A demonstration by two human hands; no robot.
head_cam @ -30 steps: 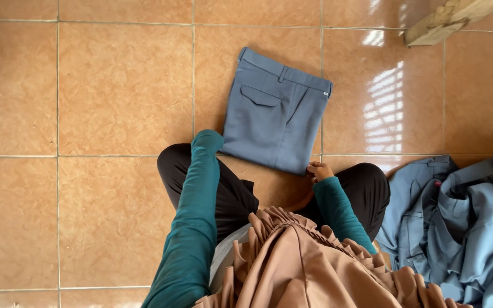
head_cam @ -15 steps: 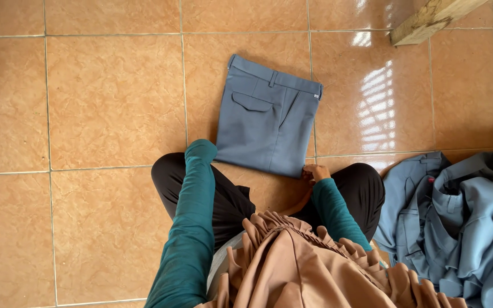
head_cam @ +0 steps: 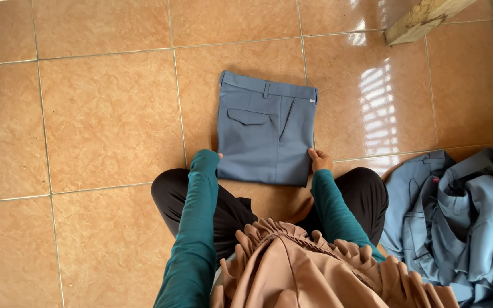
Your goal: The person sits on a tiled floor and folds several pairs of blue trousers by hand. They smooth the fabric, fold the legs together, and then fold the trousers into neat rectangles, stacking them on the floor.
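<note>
A tiny white label (head_cam: 311, 101) marks the folded trousers' (head_cam: 263, 137) waistband corner.

The folded trousers (head_cam: 266, 130) now lie straighter on the floor (before they were tilted), and the left hand (head_cam: 217, 157) reaches their lower corner.

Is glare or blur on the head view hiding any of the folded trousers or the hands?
Head view: striped window glare lies on the tile floor right of the folded blue-grey trousers, not on them; the trousers are sharp and evenly lit; the right hand shows clearly at their edge; the left hand is mostly hidden by its teal sleeve.
</note>
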